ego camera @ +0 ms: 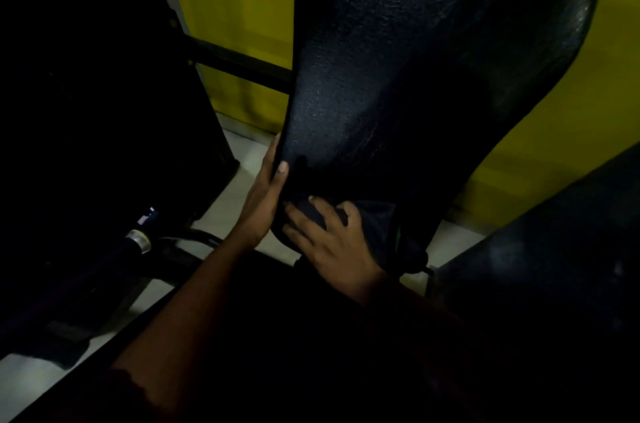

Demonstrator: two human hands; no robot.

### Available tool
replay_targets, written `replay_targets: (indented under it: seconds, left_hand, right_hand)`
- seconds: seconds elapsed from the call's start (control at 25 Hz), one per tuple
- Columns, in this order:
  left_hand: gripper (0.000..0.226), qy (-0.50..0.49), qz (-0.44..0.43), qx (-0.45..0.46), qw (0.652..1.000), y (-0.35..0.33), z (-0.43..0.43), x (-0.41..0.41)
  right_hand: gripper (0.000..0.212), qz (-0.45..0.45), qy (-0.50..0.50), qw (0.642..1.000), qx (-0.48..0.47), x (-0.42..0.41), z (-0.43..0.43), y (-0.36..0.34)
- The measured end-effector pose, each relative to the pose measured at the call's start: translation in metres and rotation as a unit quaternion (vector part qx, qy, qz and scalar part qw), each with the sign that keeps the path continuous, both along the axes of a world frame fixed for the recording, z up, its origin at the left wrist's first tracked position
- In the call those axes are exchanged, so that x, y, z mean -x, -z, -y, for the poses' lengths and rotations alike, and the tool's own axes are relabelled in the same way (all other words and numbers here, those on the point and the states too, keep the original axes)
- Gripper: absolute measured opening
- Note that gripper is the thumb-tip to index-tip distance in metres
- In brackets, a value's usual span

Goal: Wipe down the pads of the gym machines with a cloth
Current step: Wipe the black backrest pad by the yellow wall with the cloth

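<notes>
a dim room with a yellow wall and a pale floor. a tall black textured pad leans upright, glossy near its top. the left hand grips its lower left edge, thumb on the front. the right hand, fingers spread nearly straight, presses a dark cloth against the pad's bottom end. a small blue-white tag at the left is too blurred to read.

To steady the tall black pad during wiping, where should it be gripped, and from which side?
Likely grip the pad at its narrow lower left edge, coming from the left, thumb in front and fingers behind, as the left hand does. The pad tapers there, that edge is bare, and the right hand presses the cloth beside it.
</notes>
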State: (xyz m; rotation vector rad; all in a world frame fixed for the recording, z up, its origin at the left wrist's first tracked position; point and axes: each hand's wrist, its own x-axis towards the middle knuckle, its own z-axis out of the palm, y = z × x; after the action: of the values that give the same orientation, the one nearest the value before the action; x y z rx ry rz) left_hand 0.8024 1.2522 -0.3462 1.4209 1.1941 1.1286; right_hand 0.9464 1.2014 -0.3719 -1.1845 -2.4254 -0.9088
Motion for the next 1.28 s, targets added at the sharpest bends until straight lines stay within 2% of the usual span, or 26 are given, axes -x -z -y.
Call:
replay_targets:
  seconds: [0.16, 0.32, 0.48, 0.56, 0.68, 0.8, 1.0, 1.12, 1.28]
  left_hand:
    - [0.074, -0.008, -0.007, 0.008, 1.0, -0.003, 0.002, -0.002]
    - [0.076, -0.021, 0.012, 0.011, 1.0, -0.004, 0.003, -0.006]
    - [0.062, -0.02, 0.005, 0.01, 1.0, -0.007, 0.004, -0.008]
    - [0.059, -0.027, 0.006, 0.006, 1.0, -0.01, 0.006, -0.01]
    - [0.067, -0.027, 0.001, 0.001, 1.0, -0.009, 0.007, -0.011]
    - [0.07, -0.026, -0.004, 0.001, 1.0, -0.005, 0.005, -0.008]
    - [0.06, -0.008, 0.013, -0.007, 1.0, -0.001, 0.002, -0.008]
    - [0.068, -0.014, 0.018, -0.006, 1.0, 0.007, -0.003, -0.007]
    - [0.073, -0.018, -0.006, 0.023, 1.0, 0.007, 0.009, 0.0]
  right_hand:
    - [0.037, 0.047, -0.043, 0.997, 0.035, -0.021, 0.027, 0.026]
    - [0.028, -0.05, -0.008, 0.997, 0.056, -0.044, 0.052, 0.006]
    - [0.049, -0.182, 0.093, 0.978, -0.054, -0.078, 0.014, -0.091]
    - [0.059, -0.206, 0.159, 0.964, -0.063, -0.09, -0.01, -0.126]
    - [0.06, -0.21, 0.197, 0.956, -0.06, -0.095, -0.015, -0.118]
    - [0.05, -0.296, 0.212, 0.929, -0.066, -0.085, 0.007, -0.07]
    - [0.049, -0.264, 0.256, 0.929, -0.042, -0.046, 0.046, 0.006]
    - [0.047, -0.199, 0.249, 0.948, 0.018, -0.04, 0.066, 0.027]
    - [0.049, -0.089, 0.189, 0.972, 0.109, -0.04, 0.085, 0.038]
